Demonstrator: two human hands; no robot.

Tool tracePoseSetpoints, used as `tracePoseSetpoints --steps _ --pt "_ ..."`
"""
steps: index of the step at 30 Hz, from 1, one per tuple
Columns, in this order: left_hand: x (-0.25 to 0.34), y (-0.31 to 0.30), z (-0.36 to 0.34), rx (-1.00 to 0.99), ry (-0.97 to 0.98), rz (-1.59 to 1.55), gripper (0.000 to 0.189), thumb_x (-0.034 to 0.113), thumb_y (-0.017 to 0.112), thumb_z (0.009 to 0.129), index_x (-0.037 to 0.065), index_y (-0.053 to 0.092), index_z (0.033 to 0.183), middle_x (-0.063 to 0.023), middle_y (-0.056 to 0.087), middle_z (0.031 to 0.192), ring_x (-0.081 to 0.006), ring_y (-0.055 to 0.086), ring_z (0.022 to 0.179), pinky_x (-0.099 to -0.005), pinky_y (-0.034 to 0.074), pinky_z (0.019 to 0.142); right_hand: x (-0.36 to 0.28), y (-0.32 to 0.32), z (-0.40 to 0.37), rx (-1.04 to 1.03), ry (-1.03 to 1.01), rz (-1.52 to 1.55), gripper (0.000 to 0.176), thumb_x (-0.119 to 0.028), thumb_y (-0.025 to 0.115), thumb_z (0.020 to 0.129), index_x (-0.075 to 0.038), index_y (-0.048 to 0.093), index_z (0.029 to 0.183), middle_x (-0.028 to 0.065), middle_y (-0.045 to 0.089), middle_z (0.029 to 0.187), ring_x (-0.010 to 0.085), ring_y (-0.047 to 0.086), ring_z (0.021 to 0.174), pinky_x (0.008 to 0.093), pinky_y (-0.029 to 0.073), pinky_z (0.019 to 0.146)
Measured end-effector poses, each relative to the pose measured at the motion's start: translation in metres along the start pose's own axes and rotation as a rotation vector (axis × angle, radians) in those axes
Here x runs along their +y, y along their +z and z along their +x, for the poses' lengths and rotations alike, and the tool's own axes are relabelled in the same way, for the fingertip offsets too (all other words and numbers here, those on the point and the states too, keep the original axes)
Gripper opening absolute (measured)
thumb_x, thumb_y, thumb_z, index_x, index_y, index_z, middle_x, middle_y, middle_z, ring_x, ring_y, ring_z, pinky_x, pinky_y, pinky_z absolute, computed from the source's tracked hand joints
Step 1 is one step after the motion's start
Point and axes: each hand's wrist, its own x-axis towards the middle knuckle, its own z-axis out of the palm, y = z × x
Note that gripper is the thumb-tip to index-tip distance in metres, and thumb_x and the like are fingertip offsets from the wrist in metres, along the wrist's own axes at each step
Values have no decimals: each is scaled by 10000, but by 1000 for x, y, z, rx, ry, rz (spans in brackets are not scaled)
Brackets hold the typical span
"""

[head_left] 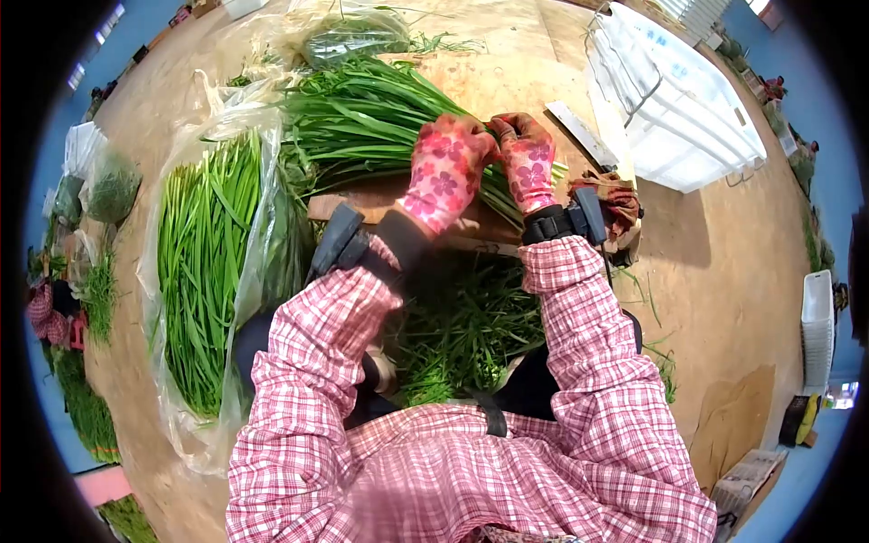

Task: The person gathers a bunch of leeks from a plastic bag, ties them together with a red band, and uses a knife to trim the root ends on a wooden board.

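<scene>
A bunch of long green leafy stalks [362, 113] lies across a wooden board [489, 77] in front of me. My left hand [450, 167], in a pink floral glove, rests on the bunch near its stem end, fingers curled inward. My right hand [527, 161], gloved alike, is close beside it with bent fingers, also at the stem end. The fingertips nearly meet, and what lies between them is too small to make out. A knife with a flat blade [581, 133] lies on the board right of my right hand. A crumpled reddish cloth [615, 201] sits at the board's right corner.
An open plastic bag of upright green stalks [210, 271] stands at the left. White crates [674, 100] stand at the upper right. Loose green trimmings [466, 335] lie on the floor between my legs. A partly visible person [50, 312] is at the far left.
</scene>
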Motion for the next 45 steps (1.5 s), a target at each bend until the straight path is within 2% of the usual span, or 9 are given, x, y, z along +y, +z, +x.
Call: tracePoseSetpoints --steps 7,11,14,16,20,28,32,40,45 --pt "-31 43 10 -27 -150 -378 71 74 691 797 67 656 859 -114 675 907 -310 626 899 -382 503 789 0 -26 16 -1 19 -86 70 -110 662 815 -50 694 833 116 698 776 255 664 717 349 507 683" --pt "-31 48 10 -11 -291 -273 120 157 665 834 54 656 895 -153 672 866 -342 647 857 -399 512 747 -4 -11 -4 116 -552 -444 110 -38 642 676 -141 680 688 75 679 722 303 643 728 409 494 696" --pt "-22 38 12 -62 -365 -321 117 140 657 826 60 667 910 -135 679 892 -330 642 877 -402 505 769 4 -7 -16 179 -501 -382 63 -72 678 707 -132 663 719 65 657 743 300 610 813 426 439 741" --pt "-25 35 13 86 -33 -166 100 121 649 821 94 686 910 -88 688 912 -294 630 920 -392 494 793 8 -10 -18 178 -524 -270 73 -74 704 733 -117 655 769 70 647 771 319 592 830 435 430 741" --pt "-31 29 24 -42 73 -171 29 111 646 827 101 668 843 -76 676 887 -302 618 897 -425 480 746 11 -14 -19 121 -514 -195 101 -44 708 737 -93 662 812 94 659 827 338 592 844 442 448 756" --pt "-32 35 28 -179 -145 -365 96 101 632 860 8 608 871 -169 634 832 -345 634 787 -399 494 670 10 -11 -23 42 -542 -165 207 82 645 685 -70 642 826 98 665 851 309 600 864 394 475 768" --pt "-32 41 30 -222 -287 -424 119 100 639 853 4 630 923 -169 669 887 -334 658 872 -385 520 720 5 -16 -25 -10 -541 -157 220 109 638 687 -42 648 846 119 668 855 309 614 865 386 507 759" --pt "-23 9 37 -58 170 92 68 159 653 798 109 628 760 -117 623 750 -331 609 774 -427 489 640 19 -15 -23 -14 -439 -64 217 59 652 671 -76 669 840 106 669 891 318 604 906 400 488 799" --pt "-3 3 8 -167 -13 -286 37 98 656 803 92 637 834 -133 634 778 -337 625 761 -405 498 652 25 -18 -21 -20 -507 -84 267 108 602 702 -42 670 912 122 663 943 308 614 897 370 502 795"
